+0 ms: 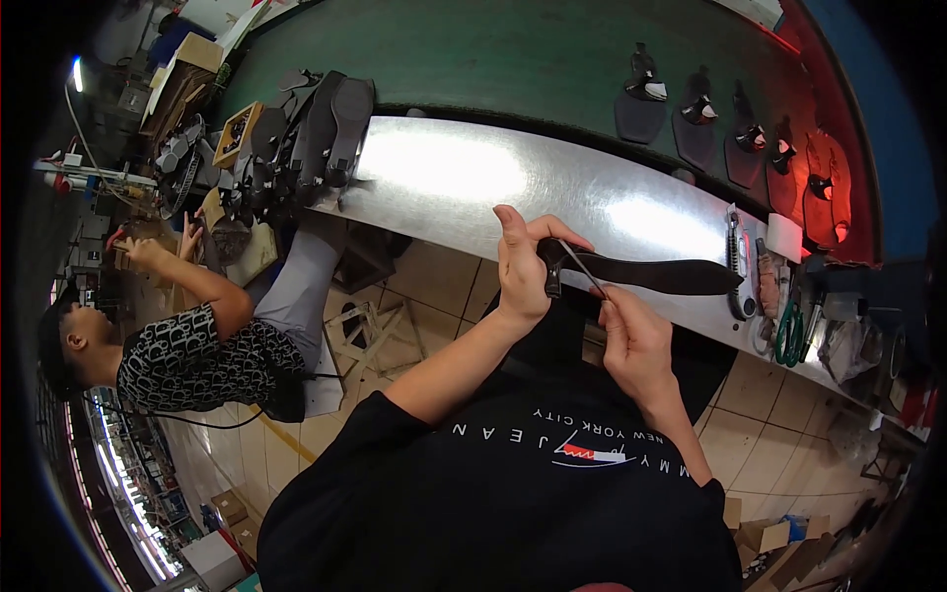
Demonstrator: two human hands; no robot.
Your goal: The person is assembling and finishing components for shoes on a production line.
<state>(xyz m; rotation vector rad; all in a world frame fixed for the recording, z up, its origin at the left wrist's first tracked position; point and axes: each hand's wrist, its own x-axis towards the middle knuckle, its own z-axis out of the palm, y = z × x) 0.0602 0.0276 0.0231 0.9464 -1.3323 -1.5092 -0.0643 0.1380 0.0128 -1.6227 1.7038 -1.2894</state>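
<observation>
A dark, long shoe sole [661, 275] with a small heel-like block at its left end is held over the front edge of the metal ledge. My left hand [523, 266] grips that block end, its thumb raised and its fingers curled behind. My right hand [634, 340] is closed, pinching a thin grey stick-like tool [584, 266]. The tool slants up to the left, its far end at the block end of the sole. My left fingers partly hide the block, so I cannot tell whether the tool touches it.
A shiny metal ledge [464, 163] borders a green conveyor belt [493, 59] carrying several dark soles with heels [639, 113] under red light. More soles [345, 118] pile up at left. Green-handled scissors [789, 333] lie at right. A co-worker [212, 355] sits at left.
</observation>
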